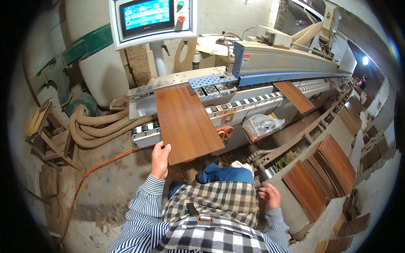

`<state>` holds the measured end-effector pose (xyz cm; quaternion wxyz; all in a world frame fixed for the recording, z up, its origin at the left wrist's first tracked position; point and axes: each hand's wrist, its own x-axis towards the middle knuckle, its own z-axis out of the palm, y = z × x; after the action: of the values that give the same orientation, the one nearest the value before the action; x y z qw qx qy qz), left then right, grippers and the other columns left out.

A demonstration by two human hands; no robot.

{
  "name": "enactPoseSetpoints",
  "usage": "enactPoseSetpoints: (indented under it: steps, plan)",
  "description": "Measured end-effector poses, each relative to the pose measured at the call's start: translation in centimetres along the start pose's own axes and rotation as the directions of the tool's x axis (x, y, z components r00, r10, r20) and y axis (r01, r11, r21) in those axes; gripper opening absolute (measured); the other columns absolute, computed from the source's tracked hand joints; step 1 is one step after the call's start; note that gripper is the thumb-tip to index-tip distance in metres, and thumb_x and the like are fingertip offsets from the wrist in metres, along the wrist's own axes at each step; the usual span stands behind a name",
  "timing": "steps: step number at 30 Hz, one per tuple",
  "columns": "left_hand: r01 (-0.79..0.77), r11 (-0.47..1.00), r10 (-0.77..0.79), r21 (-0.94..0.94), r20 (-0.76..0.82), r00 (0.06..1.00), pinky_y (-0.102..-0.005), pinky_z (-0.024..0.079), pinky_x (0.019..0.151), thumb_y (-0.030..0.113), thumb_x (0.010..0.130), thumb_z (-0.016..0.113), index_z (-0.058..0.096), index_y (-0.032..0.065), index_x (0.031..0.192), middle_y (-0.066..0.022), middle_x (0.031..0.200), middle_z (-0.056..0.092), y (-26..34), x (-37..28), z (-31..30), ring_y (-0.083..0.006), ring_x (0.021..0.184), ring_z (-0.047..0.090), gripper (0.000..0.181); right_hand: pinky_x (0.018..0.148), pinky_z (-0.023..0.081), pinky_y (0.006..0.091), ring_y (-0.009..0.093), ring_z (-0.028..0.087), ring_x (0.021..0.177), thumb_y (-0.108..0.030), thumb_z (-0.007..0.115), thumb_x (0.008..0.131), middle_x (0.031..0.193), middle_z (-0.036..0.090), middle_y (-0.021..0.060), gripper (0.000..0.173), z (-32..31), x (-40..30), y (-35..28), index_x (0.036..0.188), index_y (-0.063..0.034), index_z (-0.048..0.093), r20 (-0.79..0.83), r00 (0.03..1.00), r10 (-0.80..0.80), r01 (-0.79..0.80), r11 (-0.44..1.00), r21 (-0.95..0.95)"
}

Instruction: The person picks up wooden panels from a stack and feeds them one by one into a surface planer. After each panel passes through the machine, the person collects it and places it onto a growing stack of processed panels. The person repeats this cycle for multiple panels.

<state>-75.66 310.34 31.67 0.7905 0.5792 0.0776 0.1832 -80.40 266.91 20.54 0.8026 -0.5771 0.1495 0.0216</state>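
A brown wood-grain panel point(189, 121) lies across the infeed of an edge banding machine, its far end by the blue perforated plate point(212, 80). My left hand point(161, 160) grips the panel's near left corner, thumb on top. My right hand point(270, 195) is away from the panel, to the right of my checked apron, beside the roller conveyor; its fingers are slightly curled and blurred, with nothing seen in them. A second wood-grain panel point(294, 96) sticks out of the machine further along, under the long pressure beam point(284, 61).
Stacked panels point(337, 164) stand at the right beyond the conveyor point(269, 172). A wire basket point(264, 125) with plastic hangs on the machine. Left are dust hoses point(101, 129), a wooden stool point(52, 136) and floor cables point(95, 171). The control screen point(147, 15) is above. A person point(362, 83) stands far off.
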Motion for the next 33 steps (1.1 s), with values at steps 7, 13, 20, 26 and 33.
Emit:
enactPoseSetpoints:
  steps: [7, 13, 20, 26, 33]
  plan:
    - [-0.150, 0.986, 0.145, 0.074, 0.074, 0.987, -0.0313, 0.030, 0.102, 0.009, 0.088, 0.050, 0.024, -0.0030, 0.137, -0.0110, 0.137, 0.035, 0.7, 0.2, 1.3, -0.0176, 0.122, 0.038, 0.056, 0.037, 0.037, 0.0255, 0.014, 0.048, 0.046, -0.004, 0.044, 0.085, 0.068, 0.054, 0.0093, 0.064, -26.2, -5.4, 3.5, 0.141, -0.0179, 0.015, -0.766, 0.605, -0.219, 0.132, 0.976, -0.175]
    - [-0.106, 0.983, 0.088, 0.147, 0.123, 0.989, -0.0299, 0.030, 0.102, 0.008, 0.092, 0.043, 0.022, -0.0006, 0.138, -0.0106, 0.139, 0.032, 1.1, 0.5, 0.2, -0.0178, 0.123, 0.036, 0.051, 0.035, 0.041, 0.0300, 0.018, 0.050, 0.046, -0.018, 0.054, 0.085, 0.074, 0.057, 0.0135, 0.074, -27.9, -7.5, -2.8, 0.141, -0.0231, 0.005, -0.922, 0.367, 0.125, 0.054, 0.986, 0.155]
    - [-0.071, 0.991, 0.054, 0.113, 0.148, 0.988, -0.0302, 0.032, 0.102, 0.010, 0.093, 0.043, 0.022, 0.0024, 0.139, -0.0097, 0.139, 0.032, 0.9, 0.6, 0.4, -0.0174, 0.123, 0.037, 0.052, 0.036, 0.040, 0.0290, 0.017, 0.051, 0.045, -0.029, 0.051, 0.089, 0.067, 0.058, 0.0120, 0.053, -29.7, -7.6, -0.7, 0.136, -0.0133, 0.032, -0.907, 0.422, 0.001, -0.148, 0.987, -0.068]
    - [-0.046, 0.989, 0.030, 0.142, 0.110, 0.993, -0.0308, 0.033, 0.101, 0.010, 0.093, 0.044, 0.022, 0.0028, 0.139, -0.0099, 0.139, 0.032, 1.3, 0.1, 0.7, -0.0180, 0.123, 0.037, 0.052, 0.046, 0.045, 0.0287, 0.016, 0.056, 0.060, -0.039, 0.054, 0.086, 0.087, 0.059, 0.0067, 0.038, -22.8, -7.9, 2.2, 0.112, -0.0112, 0.053, -0.963, 0.270, 0.005, 0.079, 0.996, 0.028]
    - [-0.064, 0.993, 0.048, 0.099, 0.156, 0.987, -0.0305, 0.031, 0.102, 0.008, 0.092, 0.044, 0.022, 0.0013, 0.139, -0.0100, 0.139, 0.032, 1.2, 0.6, 0.2, -0.0179, 0.124, 0.036, 0.052, 0.050, 0.046, 0.0296, 0.016, 0.055, 0.065, -0.018, 0.064, 0.079, 0.085, 0.058, 0.0065, 0.045, -23.4, -6.5, 5.5, 0.117, -0.0071, 0.043, -0.930, 0.342, 0.138, 0.268, 0.934, 0.237]
